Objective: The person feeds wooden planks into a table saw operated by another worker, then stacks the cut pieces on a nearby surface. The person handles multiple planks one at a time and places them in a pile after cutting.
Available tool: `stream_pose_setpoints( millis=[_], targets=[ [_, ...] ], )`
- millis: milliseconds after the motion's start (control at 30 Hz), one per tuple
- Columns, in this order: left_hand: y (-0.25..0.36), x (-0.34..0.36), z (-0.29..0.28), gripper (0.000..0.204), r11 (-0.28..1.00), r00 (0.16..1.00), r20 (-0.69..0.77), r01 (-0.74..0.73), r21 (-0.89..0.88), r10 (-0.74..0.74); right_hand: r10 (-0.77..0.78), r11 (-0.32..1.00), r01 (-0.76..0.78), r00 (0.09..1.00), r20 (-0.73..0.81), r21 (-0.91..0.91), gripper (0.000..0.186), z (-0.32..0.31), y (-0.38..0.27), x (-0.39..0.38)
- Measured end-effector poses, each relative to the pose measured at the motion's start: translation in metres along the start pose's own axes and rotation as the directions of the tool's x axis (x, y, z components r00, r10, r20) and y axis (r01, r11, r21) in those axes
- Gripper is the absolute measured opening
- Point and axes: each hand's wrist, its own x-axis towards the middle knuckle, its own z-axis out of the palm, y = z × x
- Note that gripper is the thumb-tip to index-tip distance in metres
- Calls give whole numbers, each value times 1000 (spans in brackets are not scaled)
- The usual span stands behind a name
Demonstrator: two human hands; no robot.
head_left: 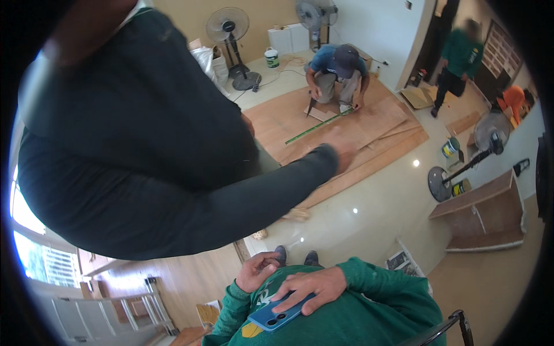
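Observation:
My right hand (316,288) lies over a blue smartphone (280,316), its fingers bent across the phone's edge and pressing it to the front of my green shirt (369,305). The phone's back with its camera lenses faces up. Just left of it, my left hand (257,271) rests near my waist, its fingers loosely curled in and nothing visible in them. Close in front on the left, a person in a dark long-sleeved top (144,127) stretches an arm across the view; that person's hand (344,149) is blurred.
A person in a blue shirt (323,60) crouches on brown wooden sheets (369,132), beside a green straight strip (311,132). Standing fans (228,26), paint buckets (271,57) and a wooden box unit (482,216) stand around. A ladder (153,303) is at lower left. Another person (463,55) stands far right.

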Motion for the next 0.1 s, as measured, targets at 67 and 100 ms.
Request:
stream_pose_setpoints(
  millis=[67, 100],
  targets=[
    [-15, -14, -2, 42, 999, 995, -93, 42, -2, -42, 76, 997, -76, 997, -15, -3, 49, 2, 3, -21],
    [-22, -20, -5, 45, 997, 993, -97, 75, 8, -74, 112, 993, -112, 994, -18, 26, 48, 4, 5, -29]
  ],
)
